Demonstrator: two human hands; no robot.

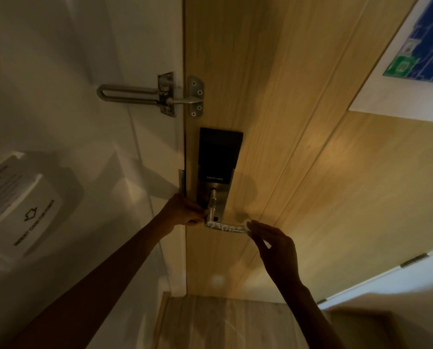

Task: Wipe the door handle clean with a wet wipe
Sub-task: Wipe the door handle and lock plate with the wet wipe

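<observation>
Door handle [226, 227] gleams, a slim L-shaped metal lever.

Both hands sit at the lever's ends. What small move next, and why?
Probably draw the right hand leftward along the silver lever door handle toward the left hand: each hand holds one end, and a pale wipe-like layer seems to lie along it.

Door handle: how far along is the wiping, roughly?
Midway, it seems. Done: the wipe, probably the pale crinkled layer, already lies along the handle. In hand: left hand and right hand pinch the wipe's ends. Left: the stem below the lock looks uncovered. How clean it is, I cannot tell.
</observation>
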